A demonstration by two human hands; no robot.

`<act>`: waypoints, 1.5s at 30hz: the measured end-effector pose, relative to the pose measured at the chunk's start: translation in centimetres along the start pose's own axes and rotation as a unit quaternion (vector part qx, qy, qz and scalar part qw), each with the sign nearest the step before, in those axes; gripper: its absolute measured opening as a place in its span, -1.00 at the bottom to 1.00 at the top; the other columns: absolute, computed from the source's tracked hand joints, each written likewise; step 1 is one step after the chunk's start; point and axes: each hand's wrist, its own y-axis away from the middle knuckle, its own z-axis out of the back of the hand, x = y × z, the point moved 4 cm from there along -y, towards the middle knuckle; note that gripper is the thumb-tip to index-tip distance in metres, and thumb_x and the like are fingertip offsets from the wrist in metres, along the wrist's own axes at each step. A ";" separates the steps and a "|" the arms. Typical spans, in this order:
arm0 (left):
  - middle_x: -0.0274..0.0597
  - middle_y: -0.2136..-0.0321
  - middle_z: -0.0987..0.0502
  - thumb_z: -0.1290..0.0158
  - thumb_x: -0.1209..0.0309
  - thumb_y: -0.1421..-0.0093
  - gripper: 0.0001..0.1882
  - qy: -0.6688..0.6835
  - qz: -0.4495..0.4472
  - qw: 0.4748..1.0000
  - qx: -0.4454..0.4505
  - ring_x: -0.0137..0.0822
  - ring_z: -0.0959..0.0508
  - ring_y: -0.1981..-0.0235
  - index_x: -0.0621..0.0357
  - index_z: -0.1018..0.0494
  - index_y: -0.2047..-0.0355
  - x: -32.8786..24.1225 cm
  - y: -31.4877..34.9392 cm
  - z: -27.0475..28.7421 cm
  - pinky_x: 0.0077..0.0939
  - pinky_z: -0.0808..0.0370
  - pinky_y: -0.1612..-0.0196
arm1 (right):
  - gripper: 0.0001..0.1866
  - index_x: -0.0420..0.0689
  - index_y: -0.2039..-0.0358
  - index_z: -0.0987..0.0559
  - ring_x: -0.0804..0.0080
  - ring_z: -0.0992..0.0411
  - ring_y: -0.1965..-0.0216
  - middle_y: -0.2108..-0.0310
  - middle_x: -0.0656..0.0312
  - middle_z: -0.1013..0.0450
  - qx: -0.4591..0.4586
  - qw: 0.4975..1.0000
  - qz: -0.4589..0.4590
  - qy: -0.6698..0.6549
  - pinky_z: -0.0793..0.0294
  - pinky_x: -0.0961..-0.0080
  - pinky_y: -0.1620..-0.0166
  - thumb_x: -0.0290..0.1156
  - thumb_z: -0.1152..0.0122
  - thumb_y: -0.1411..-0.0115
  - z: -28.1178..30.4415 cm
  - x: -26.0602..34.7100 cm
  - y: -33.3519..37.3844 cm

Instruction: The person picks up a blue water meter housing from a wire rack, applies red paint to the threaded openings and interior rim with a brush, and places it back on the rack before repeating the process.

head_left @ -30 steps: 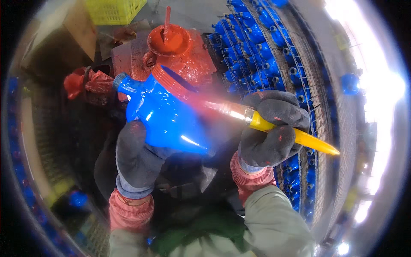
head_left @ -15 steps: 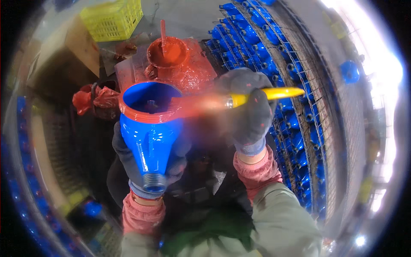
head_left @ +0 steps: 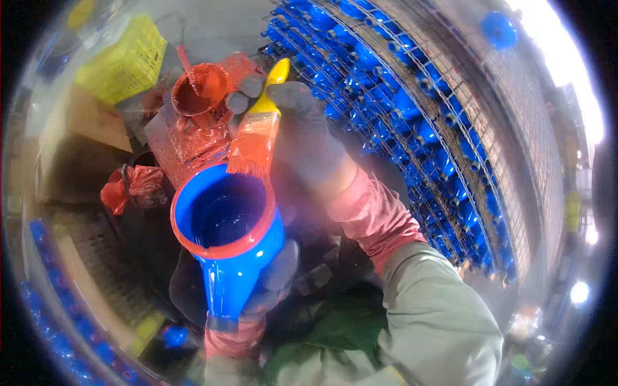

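A glossy blue funnel-shaped metal fitting (head_left: 235, 283) sits tilted in front of me, its wide round mouth facing up and its threaded narrow end toward me. Red paint covers its rim. My left hand (head_left: 277, 276), in a dark glove, grips it from beneath and behind, partly hidden by it. In my gloved right hand (head_left: 296, 116) is a flat paintbrush (head_left: 255, 141) with a yellow handle. Its red-soaked bristles meet the far right part of the rim. Beyond stands an open pot of red paint (head_left: 201, 90) with a stick leaning in it.
Wire racks (head_left: 412, 109) full of blue fittings rise on the right. A yellow crate (head_left: 122, 61) and a cardboard box (head_left: 96, 122) are at the far left. A red-smeared container (head_left: 145, 183) stands left of the fitting. More blue parts line the left edge.
The brush has swung from sideways to bristles pointing toward me, now at the rim's far side. The fitting has turned and its mouth tips more toward me. The whole view has shifted.
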 end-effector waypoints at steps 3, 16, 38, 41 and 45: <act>0.14 0.24 -0.47 0.12 -0.10 -0.25 -0.24 -0.046 -0.042 0.996 -0.069 -0.14 -0.55 0.51 0.21 -0.03 -0.23 -0.5 0.1 0.7 -0.23 -0.52 0.25 | -0.70 -0.19 0.08 -0.48 0.12 -0.50 0.11 0.12 -0.03 -0.48 0.059 0.993 -0.032 -0.098 -0.51 0.18 0.01 -0.36 0.01 -0.22 0.0 -1.2 0.0; 0.08 0.17 -0.45 0.08 -0.02 -0.26 -0.41 -0.287 -0.323 0.849 -0.305 -0.18 -0.54 0.22 0.21 -0.27 -0.08 -2.5 1.7 0.9 -0.38 -0.55 0.19 | -0.66 -0.04 0.06 -0.45 0.41 -0.46 0.22 0.20 0.25 -0.46 -0.091 0.995 0.011 0.037 -0.51 0.46 0.22 -0.10 -0.02 -0.28 1.3 0.7 1.1; 0.01 0.06 -0.48 -0.33 0.24 0.13 -0.23 -0.872 -0.261 0.078 -0.406 -0.09 -0.52 0.09 0.14 -0.33 -0.13 -5.6 2.7 -1.9 -0.29 -0.44 -0.01 | -0.78 -0.29 0.23 -0.49 0.54 -0.44 0.50 0.54 0.24 -0.49 -0.099 0.713 0.240 0.652 -0.43 0.61 0.41 -0.38 -0.14 -0.24 -4.2 0.8 2.3; -0.05 0.15 -0.53 -0.33 0.26 0.10 -0.28 -0.708 -0.336 0.437 -0.441 -0.21 -0.55 0.17 0.25 -0.36 -0.07 -7.1 3.5 -1.0 -0.35 -0.49 0.08 | -0.76 -0.27 0.23 -0.47 0.53 -0.44 0.47 0.42 0.16 -0.51 -0.106 0.703 0.279 0.645 -0.44 0.62 0.38 -0.33 -0.12 -0.27 -4.5 1.0 2.0; -0.10 0.06 -0.50 -0.06 0.23 -0.20 -0.52 -0.507 -0.329 0.711 -0.360 -0.22 -0.52 0.07 0.24 -0.36 -0.06 -7.3 4.5 0.6 -0.34 -0.46 -0.03 | -0.71 -0.26 0.18 -0.46 0.50 -0.45 0.45 0.33 0.11 -0.50 -0.144 0.813 0.242 0.510 -0.48 0.58 0.36 -0.25 -0.09 -0.29 -2.5 1.0 1.8</act>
